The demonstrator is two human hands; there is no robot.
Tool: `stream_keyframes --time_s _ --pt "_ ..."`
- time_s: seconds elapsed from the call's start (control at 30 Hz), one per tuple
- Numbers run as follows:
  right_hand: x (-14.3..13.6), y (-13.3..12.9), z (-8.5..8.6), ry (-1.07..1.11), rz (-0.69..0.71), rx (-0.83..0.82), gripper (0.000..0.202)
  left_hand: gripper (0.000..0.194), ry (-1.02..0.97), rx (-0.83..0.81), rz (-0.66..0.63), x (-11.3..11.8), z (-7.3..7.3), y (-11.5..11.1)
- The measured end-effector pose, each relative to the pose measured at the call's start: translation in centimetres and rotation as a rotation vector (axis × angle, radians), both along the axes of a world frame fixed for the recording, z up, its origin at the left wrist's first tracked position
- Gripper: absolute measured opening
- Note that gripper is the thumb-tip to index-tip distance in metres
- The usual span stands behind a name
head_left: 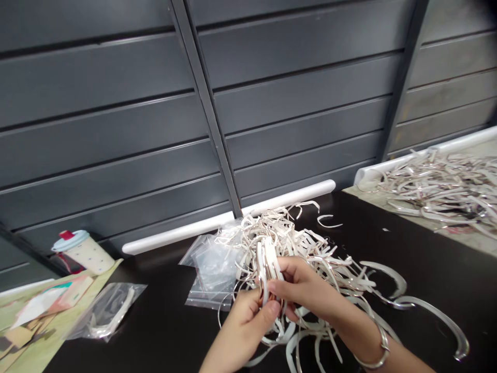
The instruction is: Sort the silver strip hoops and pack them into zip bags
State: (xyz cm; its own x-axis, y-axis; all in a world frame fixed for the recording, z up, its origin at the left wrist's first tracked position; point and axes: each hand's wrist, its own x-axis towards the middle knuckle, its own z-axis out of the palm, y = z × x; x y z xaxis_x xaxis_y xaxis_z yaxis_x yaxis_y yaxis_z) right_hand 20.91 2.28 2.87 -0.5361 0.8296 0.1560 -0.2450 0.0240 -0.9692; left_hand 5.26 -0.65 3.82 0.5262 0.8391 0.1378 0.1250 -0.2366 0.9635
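Note:
Both my hands meet low in the middle over a black table (427, 269). My left hand (244, 326) and my right hand (303, 290) together grip a small stack of white curved strips (267, 264), held upright between the fingers. Right behind them lies a loose pile of white and silvery curved strips (310, 248). A silver bangle (378, 357) sits on my right wrist.
Clear zip bags (212, 269) lie left of the pile, and a bag holding strips (106, 311) is farther left. A lidded cup (83, 251) stands at the far left. Another heap of strips (442, 189) covers a beige table on the right. Grey slatted wall behind.

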Motion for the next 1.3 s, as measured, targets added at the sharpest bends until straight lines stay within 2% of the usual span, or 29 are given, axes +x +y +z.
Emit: stream_keyframes --time_s 0.2,0.37,0.5,0.67,0.87,0.97,1.1,1.2,1.3 --pt "-0.4 0.2 0.3 0.115 -0.026 0.025 0.028 0.040 0.040 0.129 0.206 0.6 -0.4 -0.1" --pt "-0.5 -0.1 0.2 0.080 -0.137 0.071 0.028 0.041 0.013 0.150 0.212 0.4 -0.3 0.2" --pt "-0.6 -0.4 0.4 -0.039 -0.218 0.115 0.027 0.036 0.042 0.165 0.199 0.3 -0.2 0.2" --pt "-1.2 -0.5 0.2 -0.033 -0.363 0.187 0.033 0.032 -0.011 0.168 0.284 0.8 -0.5 0.1" --pt "-1.5 -0.5 -0.5 0.026 -0.374 0.047 0.032 0.043 -0.012 0.156 0.333 1.1 -1.1 -0.2" --pt "-1.8 -0.5 -0.3 0.075 -0.389 -0.024 0.035 0.041 -0.057 0.133 0.436 1.5 -1.5 -0.6" --pt "-2.3 -0.6 0.1 0.122 -0.393 -0.035 0.035 0.032 -0.148 0.119 0.558 2.1 -2.0 -0.9" --pt "-2.3 -0.6 0.1 0.120 -0.378 -0.020 0.033 0.034 -0.140 0.121 0.551 2.1 -2.3 -0.8" --pt "-2.0 -0.5 -0.1 0.105 -0.332 -0.027 0.030 0.035 -0.115 0.113 0.488 1.9 -2.3 -0.5"
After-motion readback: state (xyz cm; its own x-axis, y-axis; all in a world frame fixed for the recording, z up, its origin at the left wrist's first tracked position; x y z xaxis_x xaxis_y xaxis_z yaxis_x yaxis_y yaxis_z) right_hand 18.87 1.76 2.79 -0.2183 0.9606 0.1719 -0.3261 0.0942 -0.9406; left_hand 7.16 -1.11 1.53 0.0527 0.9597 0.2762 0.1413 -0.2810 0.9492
